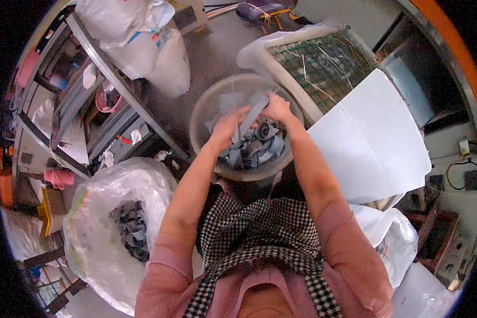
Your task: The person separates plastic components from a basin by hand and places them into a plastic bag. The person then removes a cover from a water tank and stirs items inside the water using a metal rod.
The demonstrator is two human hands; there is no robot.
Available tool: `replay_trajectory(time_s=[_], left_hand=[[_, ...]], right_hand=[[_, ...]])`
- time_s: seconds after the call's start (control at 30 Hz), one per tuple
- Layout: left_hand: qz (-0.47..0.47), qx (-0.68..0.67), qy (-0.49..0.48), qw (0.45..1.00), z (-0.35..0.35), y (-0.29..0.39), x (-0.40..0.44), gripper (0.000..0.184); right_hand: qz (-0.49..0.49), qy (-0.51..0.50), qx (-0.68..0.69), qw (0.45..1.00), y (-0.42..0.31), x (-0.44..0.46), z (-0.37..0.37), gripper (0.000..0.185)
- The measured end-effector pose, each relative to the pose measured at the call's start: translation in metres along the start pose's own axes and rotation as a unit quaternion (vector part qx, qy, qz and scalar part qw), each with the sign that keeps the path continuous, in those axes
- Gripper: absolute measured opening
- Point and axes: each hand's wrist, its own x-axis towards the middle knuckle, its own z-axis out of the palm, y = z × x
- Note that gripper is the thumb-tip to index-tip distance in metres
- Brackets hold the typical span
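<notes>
My checked apron (257, 228) is nearest me. Past it, my left hand (227, 130) and right hand (277, 107), fingers curled in, grip a grey strip (253, 114) over grey pieces (257, 153) in the tub (197, 127). Farther off are green netting (310, 61) and white sacks (161, 55).

Grey strip (253, 115): long, flat, smooth-looking, slightly bent, tilted, upper end at the right hand (277, 107), lower part beside the left hand (228, 130); left contact unclear. Held over the loose grey pieces (254, 151): dark to mid grey, curled, some looped, jumbled, overlapping, heaped inside the basin. Paler flat ones toward its far left side. Basin (197, 130): round, wide, dull grey-beige, semi-translucent look, upright.
</notes>
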Motion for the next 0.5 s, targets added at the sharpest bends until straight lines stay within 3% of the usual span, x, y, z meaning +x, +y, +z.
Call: replay_trajectory(time_s=[0.2, 0.33, 0.37, 0.43, 0.5], left_hand=[[-0.002, -0.053, -0.015, 0.998, 0.003, 0.001, -0.001, 0.056], [0.007, 0.046, -0.009, 0.999, 0.003, 0.001, -0.004, 0.05], [0.011, 0.108, 0.014, 0.994, 0.003, 0.001, -0.004, 0.047], [0.029, 0.089, 0.041, 0.995, 0.0, -0.003, -0.002, 0.045], [0.049, 0.068, 0.07, 0.994, -0.005, -0.005, 0.0, 0.042]], right_hand=[[-0.045, -0.019, 0.037, 0.998, 0.016, 0.011, 0.01, 0.085], [-0.053, -0.07, 0.057, 0.995, 0.017, 0.014, 0.012, 0.082], [-0.106, -0.057, 0.106, 0.987, 0.016, 0.012, 0.007, 0.076], [-0.161, -0.044, 0.153, 0.974, 0.015, 0.012, 0.009, 0.071], [-0.211, 0.049, 0.296, 0.93, 0.012, 0.016, 0.019, 0.075]])
